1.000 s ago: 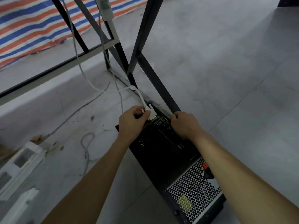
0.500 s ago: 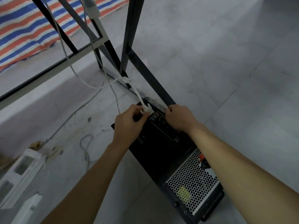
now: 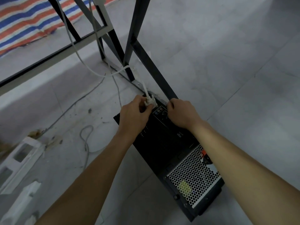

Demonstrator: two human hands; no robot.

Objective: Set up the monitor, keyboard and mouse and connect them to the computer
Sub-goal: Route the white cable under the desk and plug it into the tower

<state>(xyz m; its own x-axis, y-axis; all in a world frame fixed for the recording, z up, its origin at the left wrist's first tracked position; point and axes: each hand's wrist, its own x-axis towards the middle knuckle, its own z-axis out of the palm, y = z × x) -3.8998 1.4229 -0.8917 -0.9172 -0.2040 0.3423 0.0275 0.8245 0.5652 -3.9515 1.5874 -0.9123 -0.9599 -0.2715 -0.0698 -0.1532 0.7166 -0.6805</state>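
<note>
A black computer tower (image 3: pixel 164 143) lies on the grey floor with its rear panel facing up, the honeycomb power-supply grille (image 3: pixel 193 174) nearest me. My left hand (image 3: pixel 134 116) pinches a white video connector (image 3: pixel 151 101) at the far end of the panel, beside the coloured audio jacks (image 3: pixel 158 110). Its white cable (image 3: pixel 90 69) runs up and away past the desk frame. My right hand (image 3: pixel 181 113) grips the tower's far right edge. Whether the connector is seated in a port is hidden by my fingers.
Black metal desk legs (image 3: pixel 134 38) stand just beyond the tower. A thin grey cable (image 3: pixel 86 140) loops on the floor to the left. White foam packing pieces (image 3: pixel 19 159) lie at the lower left. A striped tarpaulin (image 3: pixel 32 18) covers the floor at the top left.
My hands stay on the connector and the tower's edge. The view has shifted slightly, and the connector sits a little closer to the panel under my left fingers.
</note>
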